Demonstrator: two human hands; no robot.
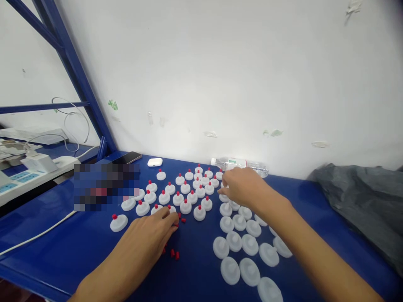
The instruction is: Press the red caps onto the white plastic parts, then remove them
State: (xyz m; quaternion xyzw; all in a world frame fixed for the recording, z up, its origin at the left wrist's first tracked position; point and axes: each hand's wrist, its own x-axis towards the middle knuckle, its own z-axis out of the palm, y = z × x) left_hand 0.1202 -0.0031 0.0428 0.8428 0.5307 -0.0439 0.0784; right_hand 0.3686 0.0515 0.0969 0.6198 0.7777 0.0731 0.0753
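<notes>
Several white round caps with red tips (185, 191) stand grouped on the blue table (78, 251). To their right lie several white caps without red tips (248, 245). Small loose red plugs (174, 253) are scattered near my left hand (151, 237), whose fingertips are pinched together by a red plug at the capped group's front edge. My right hand (242, 186) reaches over the far end of the plain white caps with fingers curled down onto one; what they grip is hidden.
A clear water bottle (241, 165) lies against the wall. A white earbud case (155, 162) and a phone (127, 158) sit at the back left. A grey bag (359, 197) covers the right side. A power strip (28, 174) and white cable (37, 235) are at left.
</notes>
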